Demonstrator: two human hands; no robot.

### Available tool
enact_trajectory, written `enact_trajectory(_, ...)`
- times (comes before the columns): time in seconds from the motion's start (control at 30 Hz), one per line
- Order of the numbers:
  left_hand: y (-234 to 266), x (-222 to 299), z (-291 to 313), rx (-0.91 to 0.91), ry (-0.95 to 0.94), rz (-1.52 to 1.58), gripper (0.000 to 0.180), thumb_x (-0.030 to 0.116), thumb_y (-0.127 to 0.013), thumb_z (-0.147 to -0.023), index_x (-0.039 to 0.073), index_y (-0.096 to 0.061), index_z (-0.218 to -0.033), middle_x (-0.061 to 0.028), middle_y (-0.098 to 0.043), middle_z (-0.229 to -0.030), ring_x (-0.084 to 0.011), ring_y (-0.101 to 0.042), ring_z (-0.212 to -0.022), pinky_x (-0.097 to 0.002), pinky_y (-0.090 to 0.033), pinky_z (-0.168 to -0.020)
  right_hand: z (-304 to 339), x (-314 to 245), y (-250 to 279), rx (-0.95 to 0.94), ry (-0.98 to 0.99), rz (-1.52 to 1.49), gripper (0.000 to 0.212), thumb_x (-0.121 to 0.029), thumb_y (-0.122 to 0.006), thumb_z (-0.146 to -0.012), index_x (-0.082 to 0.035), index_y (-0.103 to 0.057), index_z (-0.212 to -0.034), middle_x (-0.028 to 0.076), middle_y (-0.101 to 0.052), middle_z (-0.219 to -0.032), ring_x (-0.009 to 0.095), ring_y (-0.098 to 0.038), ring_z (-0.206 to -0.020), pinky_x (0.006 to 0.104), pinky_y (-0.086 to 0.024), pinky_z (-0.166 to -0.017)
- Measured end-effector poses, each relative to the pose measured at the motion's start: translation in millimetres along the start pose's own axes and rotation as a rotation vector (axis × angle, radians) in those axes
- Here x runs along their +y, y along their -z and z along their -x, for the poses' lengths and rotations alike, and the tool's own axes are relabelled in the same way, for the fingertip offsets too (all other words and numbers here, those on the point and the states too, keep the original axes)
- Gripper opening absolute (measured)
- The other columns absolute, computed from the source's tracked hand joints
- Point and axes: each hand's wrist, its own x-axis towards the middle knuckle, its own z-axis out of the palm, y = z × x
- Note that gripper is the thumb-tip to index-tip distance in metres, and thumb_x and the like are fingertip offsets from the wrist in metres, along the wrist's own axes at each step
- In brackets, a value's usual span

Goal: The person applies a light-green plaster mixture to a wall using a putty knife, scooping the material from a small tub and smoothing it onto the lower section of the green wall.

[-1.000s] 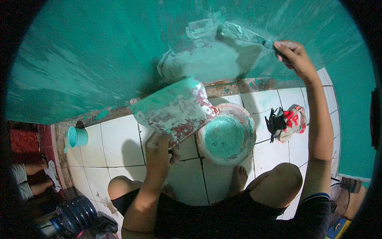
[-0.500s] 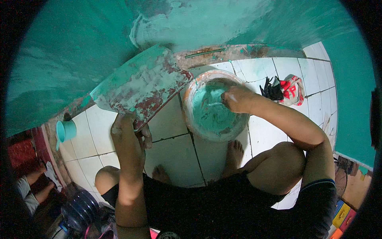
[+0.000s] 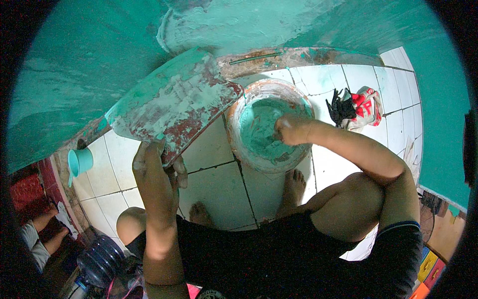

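My left hand [image 3: 158, 167] grips the near edge of a flat board [image 3: 172, 102] smeared with teal and white plaster, held tilted above the tiled floor. My right hand [image 3: 290, 129] is closed and reaches down into a round bucket [image 3: 244, 144] of teal paste on the floor. Whatever tool it holds is hidden inside the bucket. Ahead rises a teal wall [image 3: 89, 65] with a paler, freshly plastered patch [image 3: 239, 25]. I am squatting, my bare feet [image 3: 294, 187] on the tiles just in front of the bucket.
A small teal scoop cup [image 3: 79, 162] stands on the tiles at the left. A crumpled red, white and black cloth [image 3: 358, 107] lies right of the bucket. A dark water bottle [image 3: 99, 259] sits at lower left, beside another person's legs [image 3: 42, 234].
My right hand came down from the wall, where it held a trowel, into the bucket. The view tilted down, and the board shifted left and up.
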Motion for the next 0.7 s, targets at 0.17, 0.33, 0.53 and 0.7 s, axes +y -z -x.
enact_trajectory(0.17,3,2,4,0.046,-0.011,-0.004,0.023,0.022,-0.041,-0.093,0.004,-0.052,-0.084,-0.0017,-0.044,-0.051,-0.0094,-0.038,-0.036,-0.0216,-0.03,-0.033,-7,-8,34,-0.123,-0.131,-0.007,0.023,-0.022,-0.057,-0.081,-0.002,-0.066,-0.089,0.024,-0.064,-0.086,0.038,-0.062,-0.082,0.0432,-0.049,-0.076)
enact_trajectory(0.33,7,0,3,0.009,-0.014,-0.007,0.021,0.02,-0.042,-0.093,0.003,-0.052,-0.087,-0.0022,-0.045,-0.052,-0.0094,-0.037,-0.036,-0.0222,-0.03,-0.033,-10,-17,17,-0.102,-0.015,0.086,0.024,-0.024,-0.058,-0.082,-0.004,-0.067,-0.091,0.022,-0.064,-0.083,0.035,-0.063,-0.081,0.0414,-0.049,-0.074)
enact_trajectory(0.53,4,3,4,0.015,0.009,0.077,0.02,0.02,-0.042,-0.093,0.002,-0.052,-0.087,-0.002,-0.044,-0.051,-0.0097,-0.037,-0.036,-0.0224,-0.03,-0.032,-11,-5,31,-0.182,-0.063,-0.146,0.031,-0.034,-0.057,-0.087,-0.005,-0.067,-0.092,0.018,-0.066,-0.078,0.027,-0.064,-0.076,0.0377,-0.049,-0.073)
enact_trajectory(0.7,4,0,3,0.031,0.0,0.05,0.021,0.02,-0.042,-0.093,0.003,-0.052,-0.087,-0.0022,-0.044,-0.05,-0.0099,-0.036,-0.036,-0.0225,-0.029,-0.032,-17,16,23,-0.191,-0.233,-0.197,0.033,-0.035,-0.056,-0.088,-0.005,-0.067,-0.092,0.017,-0.066,-0.079,0.024,-0.064,-0.076,0.0379,-0.05,-0.073)
